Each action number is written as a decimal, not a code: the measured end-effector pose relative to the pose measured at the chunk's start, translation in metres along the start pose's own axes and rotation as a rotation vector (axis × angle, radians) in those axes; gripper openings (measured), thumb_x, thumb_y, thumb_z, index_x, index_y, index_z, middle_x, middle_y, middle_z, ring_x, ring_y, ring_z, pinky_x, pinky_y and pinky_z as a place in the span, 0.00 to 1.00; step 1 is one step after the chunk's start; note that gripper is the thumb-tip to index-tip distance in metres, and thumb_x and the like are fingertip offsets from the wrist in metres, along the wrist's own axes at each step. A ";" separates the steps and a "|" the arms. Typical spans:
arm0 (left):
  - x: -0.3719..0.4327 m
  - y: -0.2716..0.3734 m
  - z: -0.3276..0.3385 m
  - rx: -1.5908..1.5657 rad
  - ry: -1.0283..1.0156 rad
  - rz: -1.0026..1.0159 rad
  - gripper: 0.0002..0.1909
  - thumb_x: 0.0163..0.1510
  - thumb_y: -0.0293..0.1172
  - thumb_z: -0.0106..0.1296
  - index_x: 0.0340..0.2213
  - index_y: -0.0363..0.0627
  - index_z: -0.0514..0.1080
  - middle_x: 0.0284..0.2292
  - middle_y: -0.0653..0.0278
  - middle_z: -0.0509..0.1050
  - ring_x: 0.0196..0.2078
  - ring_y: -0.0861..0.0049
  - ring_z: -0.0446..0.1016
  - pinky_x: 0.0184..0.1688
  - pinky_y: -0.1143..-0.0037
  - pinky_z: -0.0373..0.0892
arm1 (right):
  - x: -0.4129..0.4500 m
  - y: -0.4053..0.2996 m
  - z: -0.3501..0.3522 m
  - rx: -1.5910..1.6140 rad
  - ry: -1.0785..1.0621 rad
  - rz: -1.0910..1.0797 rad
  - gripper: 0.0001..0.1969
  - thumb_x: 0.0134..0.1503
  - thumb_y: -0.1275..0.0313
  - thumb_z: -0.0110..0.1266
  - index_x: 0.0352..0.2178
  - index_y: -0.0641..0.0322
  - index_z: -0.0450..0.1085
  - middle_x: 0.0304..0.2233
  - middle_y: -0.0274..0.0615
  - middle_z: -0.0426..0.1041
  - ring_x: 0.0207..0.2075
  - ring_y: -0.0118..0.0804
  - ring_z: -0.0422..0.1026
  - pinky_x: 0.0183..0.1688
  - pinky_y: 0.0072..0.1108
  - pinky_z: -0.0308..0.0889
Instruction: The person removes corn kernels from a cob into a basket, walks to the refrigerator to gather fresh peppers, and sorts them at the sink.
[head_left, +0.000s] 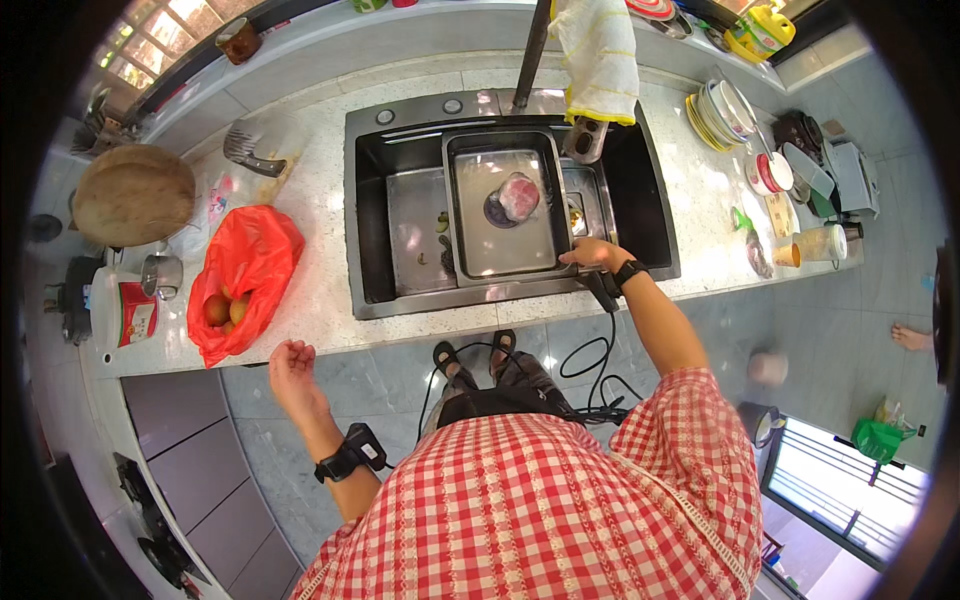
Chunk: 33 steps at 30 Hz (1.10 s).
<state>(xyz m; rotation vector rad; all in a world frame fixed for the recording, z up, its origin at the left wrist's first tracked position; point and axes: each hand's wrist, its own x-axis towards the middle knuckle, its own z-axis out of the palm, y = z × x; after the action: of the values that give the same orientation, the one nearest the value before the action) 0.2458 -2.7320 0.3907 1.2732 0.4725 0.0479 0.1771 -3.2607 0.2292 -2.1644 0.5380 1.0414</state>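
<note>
At the front right corner of a rectangular metal basin (495, 244) is my right hand (598, 253), its fingertips on the rim; whether they close around it is hard to see. This basin sits over the sink (409, 187) and contains a pinkish lump, apparently meat (518, 196), lying off-centre beside a dark round patch. My left hand (294, 367) is empty, fingers loosely curled and apart, just off the counter's front edge. Nearest to it stands a red plastic bag (262, 262), its mouth showing several round brownish fruits or vegetables (217, 309).
A faucet (585, 141) draped with a yellow-edged cloth (598, 60) overhangs the sink. A cleaver (253, 150) lies left, near a round wooden board (135, 195). Stacked dishes (720, 112) stand right. Black cables (600, 375) hang by my legs.
</note>
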 end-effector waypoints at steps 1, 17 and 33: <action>0.000 0.000 0.003 -0.006 -0.003 -0.012 0.08 0.53 0.31 0.45 0.32 0.38 0.66 0.28 0.62 0.69 0.30 0.76 0.68 0.38 0.76 0.67 | 0.002 -0.002 0.000 -0.038 -0.010 0.009 0.30 0.48 0.51 0.51 0.39 0.74 0.67 0.35 0.52 0.72 0.38 0.45 0.70 0.40 0.28 0.63; -0.001 0.002 -0.007 -0.014 -0.014 0.011 0.08 0.53 0.30 0.45 0.33 0.38 0.66 0.28 0.63 0.69 0.31 0.77 0.68 0.38 0.77 0.66 | 0.002 -0.088 0.031 -0.036 -0.001 -0.117 0.30 0.44 0.52 0.54 0.33 0.77 0.69 0.34 0.55 0.73 0.35 0.48 0.72 0.39 0.30 0.65; -0.002 0.009 -0.016 -0.043 0.022 0.014 0.08 0.53 0.30 0.45 0.32 0.38 0.66 0.28 0.62 0.69 0.30 0.76 0.68 0.38 0.76 0.66 | -0.006 -0.144 0.030 -0.034 -0.185 -0.141 0.24 0.44 0.54 0.54 0.25 0.73 0.70 0.17 0.44 0.67 0.17 0.36 0.63 0.19 0.29 0.58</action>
<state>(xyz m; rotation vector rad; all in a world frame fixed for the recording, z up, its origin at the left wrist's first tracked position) 0.2401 -2.7150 0.3964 1.2353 0.4791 0.0836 0.2457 -3.1387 0.2762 -2.0755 0.2800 1.1642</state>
